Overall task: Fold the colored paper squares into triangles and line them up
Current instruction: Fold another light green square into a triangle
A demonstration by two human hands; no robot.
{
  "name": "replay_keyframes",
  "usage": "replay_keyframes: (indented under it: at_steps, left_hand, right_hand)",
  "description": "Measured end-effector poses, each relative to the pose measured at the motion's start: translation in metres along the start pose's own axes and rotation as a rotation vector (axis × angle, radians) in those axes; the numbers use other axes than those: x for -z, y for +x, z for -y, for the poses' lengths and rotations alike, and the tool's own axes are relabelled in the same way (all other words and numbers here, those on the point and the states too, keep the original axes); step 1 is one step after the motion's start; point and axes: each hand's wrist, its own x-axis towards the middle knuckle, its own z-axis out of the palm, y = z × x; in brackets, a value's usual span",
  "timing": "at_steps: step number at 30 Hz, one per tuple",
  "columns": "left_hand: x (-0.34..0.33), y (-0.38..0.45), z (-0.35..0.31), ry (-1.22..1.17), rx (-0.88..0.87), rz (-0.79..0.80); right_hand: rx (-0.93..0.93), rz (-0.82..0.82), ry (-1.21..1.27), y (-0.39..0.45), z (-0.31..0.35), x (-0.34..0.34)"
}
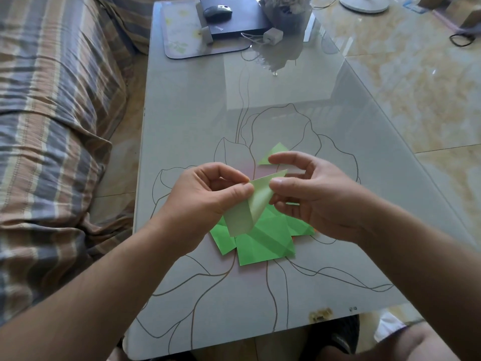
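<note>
— What are the hands doing above the glass table [197, 105]?

— The left hand [205, 194] pinches a pale green paper square [251, 207] at its upper corner between thumb and forefinger; the right hand [312, 194] presses its thumb to the sheet's curled top edge, fingers bent around it. The sheet is half folded, lifted off the table.

— And the other papers?

— A loose pile of bright green squares [263, 243] lies on the table directly beneath the held sheet. One folded green triangle [277, 149] rests on the table just beyond the right hand's fingers.
</note>
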Motion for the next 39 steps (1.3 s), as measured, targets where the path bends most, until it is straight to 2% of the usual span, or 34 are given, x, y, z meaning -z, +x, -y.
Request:
replay_keyframes:
  at_steps: [10, 24, 39]
  left_hand:
    - [-0.003, 0.000, 0.005, -0.079, 0.010, -0.046]
    - [-0.006, 0.003, 0.010, -0.143, -0.005, -0.128]
    - [-0.002, 0.008, 0.013, -0.215, 0.004, -0.172]
  right_hand:
    - [0.057, -0.063, -0.149, 0.003, -0.006, -0.008]
    - [0.067, -0.074, -0.111, 0.006, -0.012, -0.011]
    - [0.069, 0.016, -0.241, 0.004, -0.022, -0.016]
